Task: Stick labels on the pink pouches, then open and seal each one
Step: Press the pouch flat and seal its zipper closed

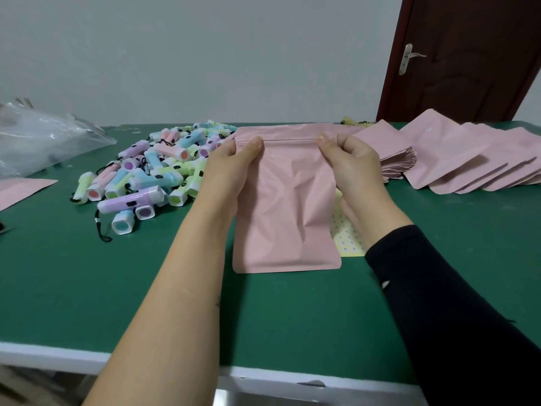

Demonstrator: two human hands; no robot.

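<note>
Nearest us runs the white front edge of the green table [58, 354], crossed by our bare left forearm and our black sleeve [439, 303]. Far left we see a clear plastic bag [44, 142], a loose pouch [20, 190] lying flat, then a heap of pastel torches [152, 171]. Our left hand [231, 168] pinches the top left corner of the pink pouch [287, 215], thumb on the zip strip. The pouch hangs over the table's middle, its lower edge near the mat. Our right hand [351, 165] pinches the top right corner, fingers curled. Beneath that wrist lies a yellow label sheet [347, 238]; further right lie the fanned pouches [468, 159].
</note>
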